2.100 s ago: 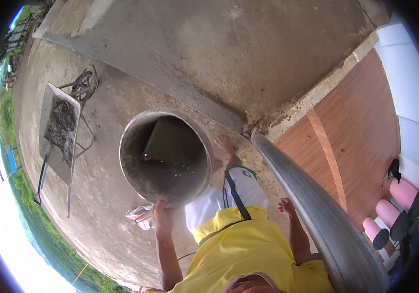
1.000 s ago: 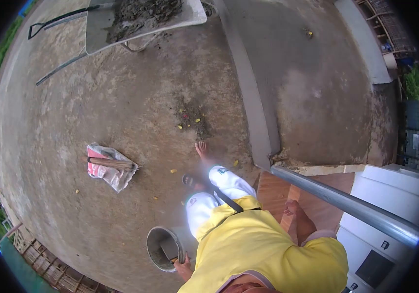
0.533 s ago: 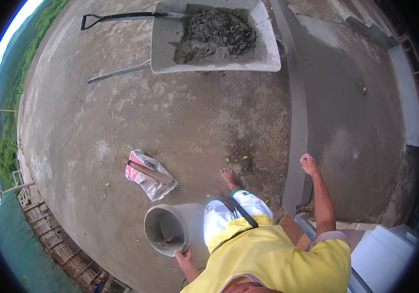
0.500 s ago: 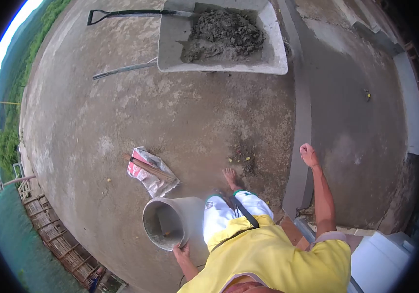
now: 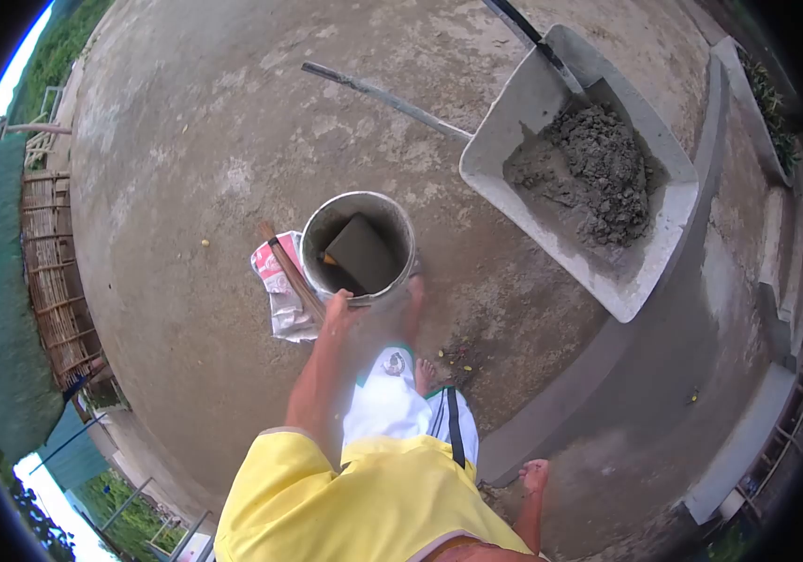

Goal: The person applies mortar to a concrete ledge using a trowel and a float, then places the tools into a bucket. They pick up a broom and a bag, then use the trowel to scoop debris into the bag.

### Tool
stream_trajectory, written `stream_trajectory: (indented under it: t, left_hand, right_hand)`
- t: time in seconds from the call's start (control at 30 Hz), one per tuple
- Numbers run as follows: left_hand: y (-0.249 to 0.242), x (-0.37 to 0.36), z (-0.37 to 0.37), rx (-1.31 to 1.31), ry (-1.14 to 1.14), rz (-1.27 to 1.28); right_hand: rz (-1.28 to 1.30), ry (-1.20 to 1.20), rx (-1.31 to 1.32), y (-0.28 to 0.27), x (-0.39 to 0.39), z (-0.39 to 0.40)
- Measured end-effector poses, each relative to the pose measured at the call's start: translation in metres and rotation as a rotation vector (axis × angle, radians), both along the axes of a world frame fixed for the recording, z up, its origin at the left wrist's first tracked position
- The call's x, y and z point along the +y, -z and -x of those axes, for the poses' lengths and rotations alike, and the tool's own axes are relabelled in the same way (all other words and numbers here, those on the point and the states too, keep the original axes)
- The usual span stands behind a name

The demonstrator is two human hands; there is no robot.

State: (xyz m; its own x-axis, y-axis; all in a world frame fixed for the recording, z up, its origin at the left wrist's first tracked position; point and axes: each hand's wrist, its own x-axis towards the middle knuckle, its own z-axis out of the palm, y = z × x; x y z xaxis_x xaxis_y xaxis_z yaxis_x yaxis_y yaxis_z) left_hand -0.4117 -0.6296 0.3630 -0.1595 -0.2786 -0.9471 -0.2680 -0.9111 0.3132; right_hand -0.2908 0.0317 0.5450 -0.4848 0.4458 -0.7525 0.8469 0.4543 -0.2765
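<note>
My left hand [image 5: 338, 307] grips the near rim of a grey plastic bucket [image 5: 399, 217], its open mouth facing up toward me. Inside the bucket lies a flat, rectangular grey block-like tool [image 5: 362, 249], with a small orange part [image 5: 329, 258] showing beside it. Low on the right, my right hand [image 5: 534, 474] hangs beside my body, its fingers curled in and nothing showing in them. Left of the bucket, a brush-like bundle of brown sticks [image 5: 291, 272] rests on a white and pink sack [image 5: 287, 314].
A wheelbarrow [image 5: 626, 302] holding wet grey mortar [image 5: 603, 173] stands ahead to the right, with a shovel [image 5: 560, 70] in it. One handle [image 5: 387, 98] juts leftward. A smooth, darker cement strip [image 5: 551, 412] runs along the right. A bamboo fence [image 5: 48, 272] borders the left.
My view has turned, shifting the wheelbarrow rightward. The bucket in my left hand has swung from tipped sideways to mouth up, in front of my legs. My right arm has dropped toward my side.
</note>
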Motion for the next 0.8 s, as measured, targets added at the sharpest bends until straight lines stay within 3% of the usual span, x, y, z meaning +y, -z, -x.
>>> stream_trajectory:
  t: [0.07,0.1,0.17,0.23,0.33,0.4,0.47,0.5,0.53,0.63,0.67,0.77,0.8]
  left_hand:
    - [0.013,-0.01,0.05,0.002,0.045,0.046]
    - [0.042,-0.018,0.063,0.042,0.076,0.044]
    - [0.047,-0.029,0.096,0.072,0.109,0.086]
    - [0.039,-0.041,0.123,0.116,0.179,0.116]
    - [0.112,-0.06,0.119,0.119,0.225,0.161]
    - [0.108,-0.069,0.135,0.149,0.266,0.174]
    - [0.155,-0.076,0.132,0.123,0.319,0.193]
    - [0.153,-0.077,0.144,0.017,0.38,0.237]
    - [0.147,-0.081,0.144,-0.049,0.298,0.258]
    - [0.17,-0.102,0.104,0.005,0.322,0.139]
    - [0.169,-0.103,0.098,-0.022,0.254,0.093]
    - [0.195,-0.104,0.059,0.027,0.206,0.05]
    - [0.208,-0.107,0.035,0.041,0.215,-0.006]
  right_hand:
    - [-0.006,0.28,-0.392,-0.015,0.027,-0.08]
    - [0.003,0.176,-0.613,-0.039,0.021,-0.094]
    - [0.05,0.405,-0.728,-0.067,0.007,-0.123]
    - [0.009,0.408,-0.666,-0.085,-0.025,-0.109]
    - [0.065,0.375,-0.639,-0.098,-0.042,-0.08]
    - [0.024,0.433,-0.574,-0.098,-0.05,-0.06]
    - [-0.027,0.448,-0.514,-0.105,-0.058,-0.042]
    - [-0.048,0.457,-0.493,-0.11,-0.062,-0.033]
    - [-0.052,0.453,-0.485,-0.109,-0.061,-0.033]
    - [-0.03,0.407,-0.516,-0.103,-0.041,-0.049]
    - [0.093,0.673,-0.535,-0.095,-0.026,-0.051]
    - [-0.035,0.316,-0.41,-0.061,-0.051,-0.058]
    - [-0.023,0.319,-0.374,-0.045,-0.055,-0.064]
